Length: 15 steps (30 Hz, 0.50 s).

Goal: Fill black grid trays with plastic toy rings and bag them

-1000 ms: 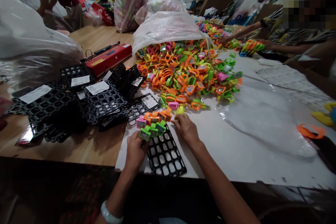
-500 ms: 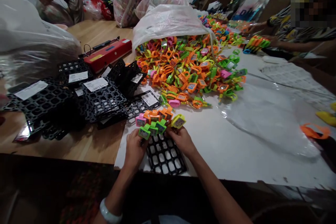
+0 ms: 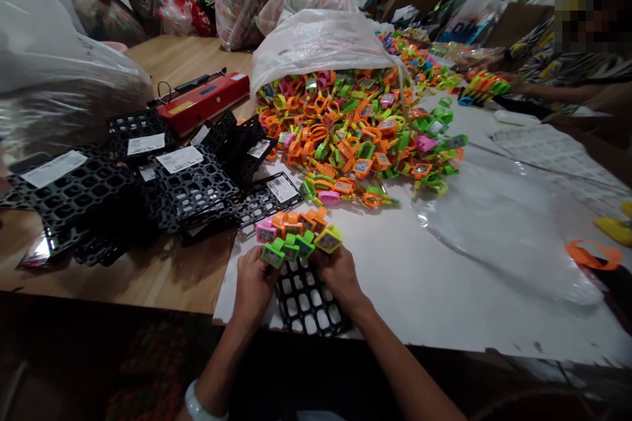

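Observation:
A black plastic grid tray (image 3: 309, 302) lies near the front edge of the white tabletop. Several toy watches stand in its far part: a pink watch (image 3: 266, 231), orange ones (image 3: 292, 223) and green ones (image 3: 290, 248). My left hand (image 3: 253, 283) is closed at the tray's left side, beside the green watches, its fingertips partly hidden. A yellow toy watch (image 3: 328, 239) sits at the top of my right hand (image 3: 342, 279), whose fingers are closed on it over the tray's right side. The watch's lower part is hidden by the fingers.
A large heap of toy watches (image 3: 345, 138) spills from a white sack (image 3: 316, 39) ahead. Labelled black grid trays (image 3: 192, 191) are stacked at left, near a red sealer-like device (image 3: 207, 105). Clear plastic (image 3: 503, 230) lies right. A co-worker's arm (image 3: 553, 92) reaches in at right.
The yellow watch has moved left and slightly down, closer to the green watches, with my right hand. My left hand stays at the tray's side.

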### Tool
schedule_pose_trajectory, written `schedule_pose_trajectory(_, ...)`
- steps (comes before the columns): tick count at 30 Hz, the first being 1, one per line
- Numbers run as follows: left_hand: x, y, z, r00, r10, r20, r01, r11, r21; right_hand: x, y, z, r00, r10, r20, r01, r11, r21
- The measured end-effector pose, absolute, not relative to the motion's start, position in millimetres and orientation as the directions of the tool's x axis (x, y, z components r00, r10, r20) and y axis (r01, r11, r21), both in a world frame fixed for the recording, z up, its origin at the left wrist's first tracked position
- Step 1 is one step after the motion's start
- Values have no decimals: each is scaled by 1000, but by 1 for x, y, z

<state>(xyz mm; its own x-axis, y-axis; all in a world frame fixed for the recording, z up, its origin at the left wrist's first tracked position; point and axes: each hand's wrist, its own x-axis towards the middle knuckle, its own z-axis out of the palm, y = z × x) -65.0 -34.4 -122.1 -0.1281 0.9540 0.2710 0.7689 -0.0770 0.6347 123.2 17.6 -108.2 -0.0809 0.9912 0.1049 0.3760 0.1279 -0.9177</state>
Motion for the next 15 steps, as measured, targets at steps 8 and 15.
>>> schedule_pose_trajectory(8,-65,-35,-126,-123,955,269,773,-78,630,125,15,-113,-162,952,261,461,306,-833)
schedule_pose_trajectory(15,-66,-34,-129,-129,948,293,771,-90,631,126,30,-90,-360,922,140,432,298,-851)
